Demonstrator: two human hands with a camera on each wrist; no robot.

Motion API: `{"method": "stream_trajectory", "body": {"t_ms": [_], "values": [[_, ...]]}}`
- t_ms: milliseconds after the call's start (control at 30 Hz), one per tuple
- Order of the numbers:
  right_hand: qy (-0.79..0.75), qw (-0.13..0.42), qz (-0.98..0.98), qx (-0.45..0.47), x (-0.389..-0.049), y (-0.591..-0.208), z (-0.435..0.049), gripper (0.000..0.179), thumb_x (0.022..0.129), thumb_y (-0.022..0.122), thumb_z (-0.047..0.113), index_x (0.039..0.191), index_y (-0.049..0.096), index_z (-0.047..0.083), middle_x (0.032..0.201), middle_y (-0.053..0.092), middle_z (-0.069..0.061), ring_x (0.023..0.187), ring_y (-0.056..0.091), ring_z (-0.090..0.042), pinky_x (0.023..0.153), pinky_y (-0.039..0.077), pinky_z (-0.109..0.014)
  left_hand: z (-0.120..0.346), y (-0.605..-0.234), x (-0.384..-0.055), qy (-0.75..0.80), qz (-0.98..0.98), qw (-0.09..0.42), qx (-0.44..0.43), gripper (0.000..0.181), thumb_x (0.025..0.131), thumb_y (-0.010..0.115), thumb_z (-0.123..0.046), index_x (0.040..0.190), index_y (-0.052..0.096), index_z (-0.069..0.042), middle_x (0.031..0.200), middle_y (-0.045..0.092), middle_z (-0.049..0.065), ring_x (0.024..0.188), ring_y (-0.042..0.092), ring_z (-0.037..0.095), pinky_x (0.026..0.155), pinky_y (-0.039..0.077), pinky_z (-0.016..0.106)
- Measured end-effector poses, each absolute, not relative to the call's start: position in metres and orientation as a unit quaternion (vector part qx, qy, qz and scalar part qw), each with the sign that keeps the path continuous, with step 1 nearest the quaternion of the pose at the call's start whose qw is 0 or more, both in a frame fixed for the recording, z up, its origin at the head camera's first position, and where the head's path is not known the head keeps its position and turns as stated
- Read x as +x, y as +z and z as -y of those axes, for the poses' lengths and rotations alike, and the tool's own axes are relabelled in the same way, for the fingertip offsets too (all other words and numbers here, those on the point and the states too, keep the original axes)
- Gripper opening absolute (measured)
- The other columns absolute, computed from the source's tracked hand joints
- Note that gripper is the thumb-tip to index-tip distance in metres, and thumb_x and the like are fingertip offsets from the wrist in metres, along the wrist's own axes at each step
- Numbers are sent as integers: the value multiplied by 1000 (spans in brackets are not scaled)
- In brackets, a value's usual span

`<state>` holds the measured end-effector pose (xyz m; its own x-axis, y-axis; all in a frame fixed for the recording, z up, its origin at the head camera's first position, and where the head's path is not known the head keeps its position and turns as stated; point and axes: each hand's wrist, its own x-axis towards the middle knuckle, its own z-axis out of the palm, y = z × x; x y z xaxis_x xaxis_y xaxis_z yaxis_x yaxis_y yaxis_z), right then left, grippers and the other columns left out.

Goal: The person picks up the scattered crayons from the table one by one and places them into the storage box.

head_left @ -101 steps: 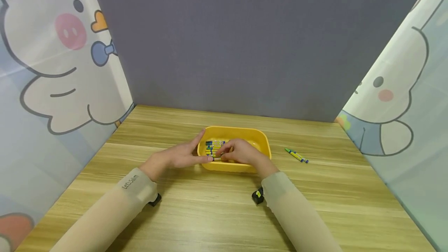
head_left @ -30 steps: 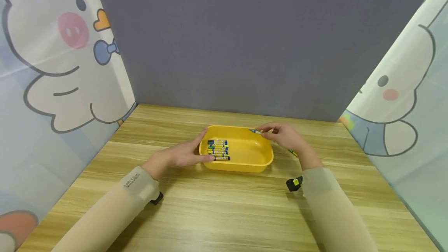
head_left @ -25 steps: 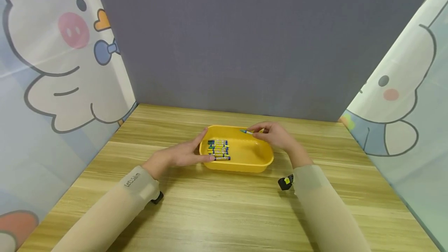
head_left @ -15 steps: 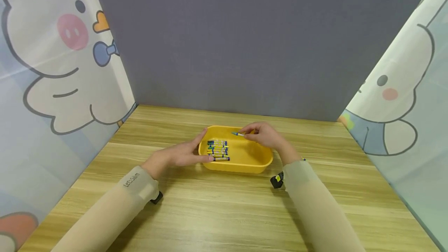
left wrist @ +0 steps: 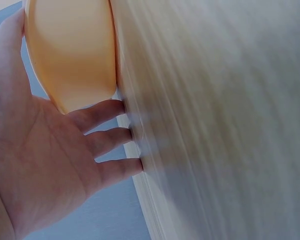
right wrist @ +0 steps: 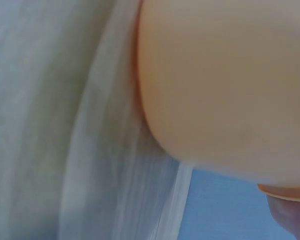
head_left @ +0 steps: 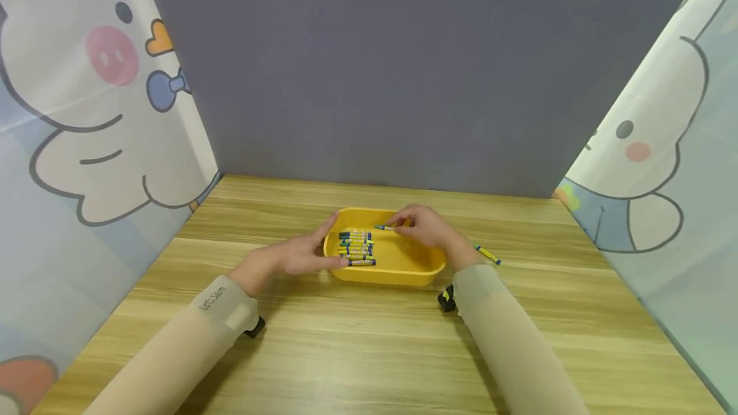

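Observation:
My right hand [head_left: 423, 226] pinches a teal-tipped crayon [head_left: 385, 227] between thumb and fingers, just inside the back of a yellow plastic box [head_left: 392, 277]. The crayon points left. Several crayons [head_left: 356, 252] in yellow-and-blue wrappers lie side by side at the box's left end. Around that end my left hand [head_left: 296, 257] spreads, thumb over the front rim, index finger at the back corner. In the left wrist view its fingers [left wrist: 110, 170] are straight, tips at the table. The right wrist view shows mostly the box's outside [right wrist: 225, 90] and part of a finger [right wrist: 290, 217].
One green-tipped crayon [head_left: 487, 253] lies on the wood-grain table [head_left: 346, 351], right of the box. A grey panel [head_left: 357, 82] stands behind the table, with cartoon-printed sheets [head_left: 69, 165] at both sides.
My right hand left the crayon row, took one of the two crayons on the right, and carried it leftward and down into the box. My left hand stays at the box's left end.

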<state>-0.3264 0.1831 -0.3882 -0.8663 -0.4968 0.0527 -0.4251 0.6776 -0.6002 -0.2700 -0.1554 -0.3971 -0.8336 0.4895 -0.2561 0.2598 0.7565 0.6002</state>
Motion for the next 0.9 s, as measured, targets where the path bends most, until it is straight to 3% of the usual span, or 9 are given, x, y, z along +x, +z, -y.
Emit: {"method": "stream_trajectory", "body": {"t_ms": [433, 667, 900], "values": [[-162, 29, -938, -304, -320, -393, -174, 20, 106, 70, 8, 114, 85, 18, 113, 76, -1, 99, 67, -19, 100, 58, -43, 157, -397, -268, 276, -917, 195, 213, 122, 95, 63, -84, 175, -17, -37, 178, 30, 26, 156, 46, 50, 129, 35, 65], [-145, 58, -946, -285, -316, -393, -172, 27, 102, 69, 4, 120, 84, 18, 115, 79, -3, 105, 70, -20, 102, 59, -44, 155, -398, -268, 275, -918, 195, 210, 122, 95, 62, -84, 175, -17, -38, 173, 37, 30, 152, 50, 50, 128, 37, 65], [-147, 37, -946, -286, -315, -394, -172, 27, 105, 69, 3, 121, 85, 17, 122, 81, -5, 113, 74, -24, 106, 59, -45, 155, -400, -270, 278, -917, 194, 210, 121, 95, 63, -83, 175, -17, -40, 166, 50, 29, 143, 60, 39, 124, 43, 61]]}}
